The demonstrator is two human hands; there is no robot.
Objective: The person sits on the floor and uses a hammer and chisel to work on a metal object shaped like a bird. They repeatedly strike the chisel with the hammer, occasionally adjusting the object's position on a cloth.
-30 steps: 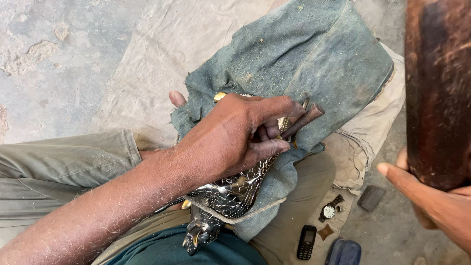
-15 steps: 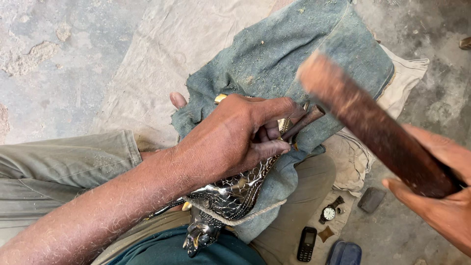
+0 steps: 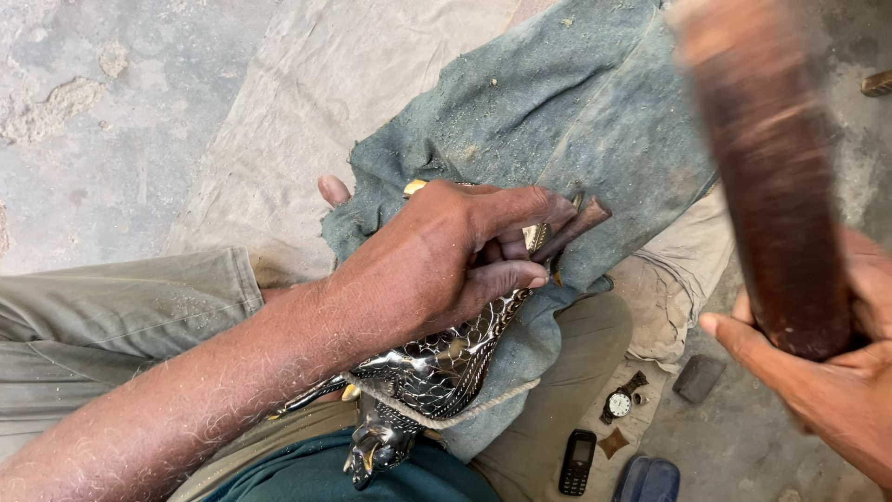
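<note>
Head cam, looking straight down at the lap, so here's the count. Two hands in view. Left hand (image 3: 446, 260) is curled shut, fingers (image 3: 506, 277) pinching one dark chisel (image 3: 571, 230) that sticks out just past the fingertips, tip against a dusty blue-grey cloth (image 3: 567, 121). The same hand presses down on one shiny carved metal figure (image 3: 437, 367), which runs from under the palm back toward the body; looks like an animal shape, but most of it is hidden, so I can't say for sure. One loop of cord (image 3: 465, 411) crosses the figure just below the wrist.

Right hand (image 3: 818, 372) is off to the right, well apart from the left one, wrapped around the lower end of one wooden mallet (image 3: 767, 177). The mallet is raised, tilted and motion-blurred, its top end above and to the right of the chisel, not touching it.

On the ground between the two hands, lower down: one wristwatch (image 3: 620, 402), one small black phone (image 3: 579, 460), one dark flat block (image 3: 699, 377). A pale canvas sheet (image 3: 307, 102) lies under the cloth.
</note>
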